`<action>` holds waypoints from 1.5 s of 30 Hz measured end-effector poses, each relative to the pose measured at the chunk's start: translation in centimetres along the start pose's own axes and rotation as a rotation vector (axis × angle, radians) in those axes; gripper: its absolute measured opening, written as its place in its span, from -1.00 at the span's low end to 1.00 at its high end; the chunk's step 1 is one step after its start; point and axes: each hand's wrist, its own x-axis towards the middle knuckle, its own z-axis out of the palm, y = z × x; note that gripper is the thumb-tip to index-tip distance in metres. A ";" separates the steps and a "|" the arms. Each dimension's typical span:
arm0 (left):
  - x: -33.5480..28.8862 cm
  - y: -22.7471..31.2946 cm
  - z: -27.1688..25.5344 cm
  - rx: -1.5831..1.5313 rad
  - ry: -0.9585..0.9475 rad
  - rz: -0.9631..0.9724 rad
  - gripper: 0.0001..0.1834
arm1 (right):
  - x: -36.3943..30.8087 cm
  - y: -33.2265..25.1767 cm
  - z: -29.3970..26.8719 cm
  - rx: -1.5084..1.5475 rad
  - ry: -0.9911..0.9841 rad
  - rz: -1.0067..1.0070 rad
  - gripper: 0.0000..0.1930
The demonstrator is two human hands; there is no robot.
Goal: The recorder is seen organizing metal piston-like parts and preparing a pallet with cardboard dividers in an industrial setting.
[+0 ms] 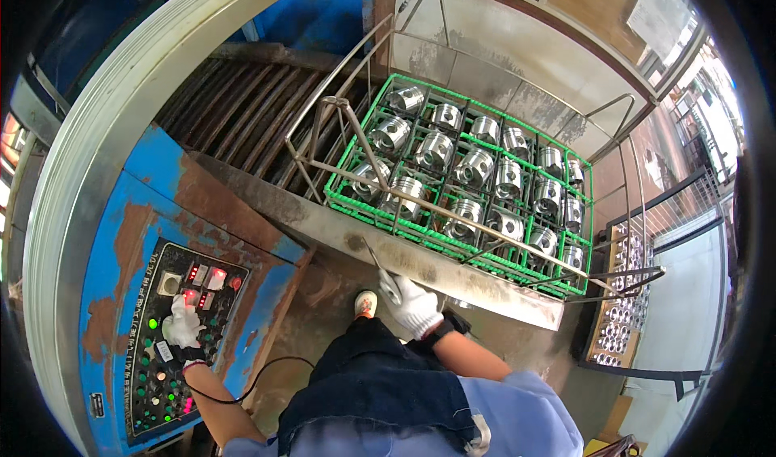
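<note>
While my left hand (183,325), closure unclear, is at the control panel (186,255), my right hand (415,305) seemingly grips a slim tool (389,282); pistons (474,168) sit in the green basket (364,211). I judge: button step; next needs precise pressing.

Scene is seen via head cam (L of a fisheye pair), aimed steeply down & slightly fwd. Wearer's shirt (525,412) is caught v. close at bottom edge; L hand (184,325) & R hand (411,303) are viewed from above, nearby; green basket (588,239) is shown farther off. Straight edges are bent approx. everywhere near rim.
</note>
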 end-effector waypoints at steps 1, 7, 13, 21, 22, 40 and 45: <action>0.2 -0.1 -0.1 0.001 -0.029 -0.023 -0.53 | 1.0 -1.7 -0.9 0.021 0.039 -0.086 -0.54; -3.4 0.2 6.6 0.416 -0.310 -0.152 -0.72 | 13.6 -1.9 2.4 -0.005 0.111 0.173 -0.64; -5.2 4.0 13.1 0.356 -0.350 0.174 -0.59 | 14.6 -3.6 2.6 0.072 0.091 0.222 -0.59; -4.8 14.9 26.0 0.046 -0.624 0.650 -0.56 | 5.4 0.6 -2.5 0.032 0.094 0.036 -0.64; -4.4 15.9 28.1 0.029 -0.674 0.732 -0.51 | 4.0 6.5 0.2 0.247 0.116 -0.058 -0.76; -7.0 20.2 39.9 0.023 -0.876 0.454 -0.75 | -14.1 25.5 -9.2 0.586 1.190 0.920 -0.68; -5.5 19.1 40.7 0.139 -0.595 0.545 -0.78 | -9.5 25.7 -16.2 0.431 0.904 0.611 -0.66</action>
